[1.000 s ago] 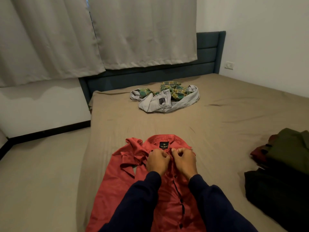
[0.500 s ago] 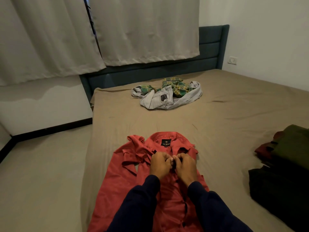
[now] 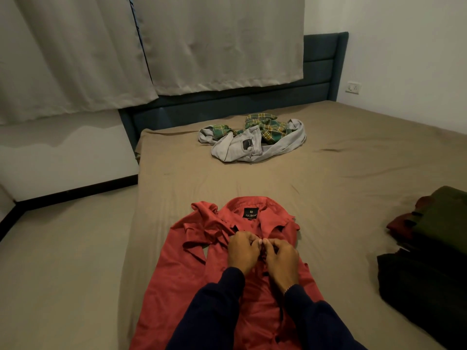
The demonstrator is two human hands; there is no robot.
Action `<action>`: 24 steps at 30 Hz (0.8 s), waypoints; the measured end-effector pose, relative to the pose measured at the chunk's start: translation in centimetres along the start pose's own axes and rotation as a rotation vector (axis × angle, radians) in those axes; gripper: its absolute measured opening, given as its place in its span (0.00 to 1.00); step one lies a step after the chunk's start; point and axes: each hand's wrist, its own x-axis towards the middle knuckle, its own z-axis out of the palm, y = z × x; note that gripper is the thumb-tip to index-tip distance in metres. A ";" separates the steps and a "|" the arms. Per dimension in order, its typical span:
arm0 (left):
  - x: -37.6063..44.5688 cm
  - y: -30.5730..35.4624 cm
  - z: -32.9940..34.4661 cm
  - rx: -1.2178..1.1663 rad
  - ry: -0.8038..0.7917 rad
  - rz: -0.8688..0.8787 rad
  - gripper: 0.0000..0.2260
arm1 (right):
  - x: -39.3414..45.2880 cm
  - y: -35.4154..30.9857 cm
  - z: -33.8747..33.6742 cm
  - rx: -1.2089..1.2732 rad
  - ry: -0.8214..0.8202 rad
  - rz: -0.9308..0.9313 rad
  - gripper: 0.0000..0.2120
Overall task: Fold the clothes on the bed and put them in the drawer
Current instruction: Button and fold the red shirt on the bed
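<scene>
Two hands, the left hand (image 3: 243, 251) and the right hand (image 3: 282, 256), pinch the front of one red shirt (image 3: 177, 286) lying flat on the bed (image 3: 341, 173). Farther up lie one grey garment (image 3: 252, 150) and one green checked garment (image 3: 270, 127) in a heap. One folded stack (image 3: 429, 248) sits at right.

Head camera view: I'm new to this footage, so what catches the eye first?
The red shirt spread at the near end of the bed, with the left hand and right hand pinching its front placket just below the collar. Farther up lies a crumpled heap of grey and green plaid clothes. A stack of dark folded clothes sits at the right edge.
</scene>
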 end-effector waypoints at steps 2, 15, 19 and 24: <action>-0.1 0.1 -0.1 0.009 0.048 -0.002 0.10 | -0.1 0.3 0.3 0.015 -0.041 -0.007 0.14; -1.2 -4.1 3.0 -0.470 -0.061 -0.234 0.17 | -3.2 3.4 0.7 -0.008 -0.137 -0.149 0.10; -0.9 -4.2 3.2 -0.527 -0.040 -0.336 0.11 | -3.4 3.8 1.0 -0.008 -0.088 -0.149 0.10; -1.1 -4.2 2.6 -0.687 -0.062 -0.390 0.09 | -3.2 4.1 1.0 0.048 -0.058 -0.105 0.13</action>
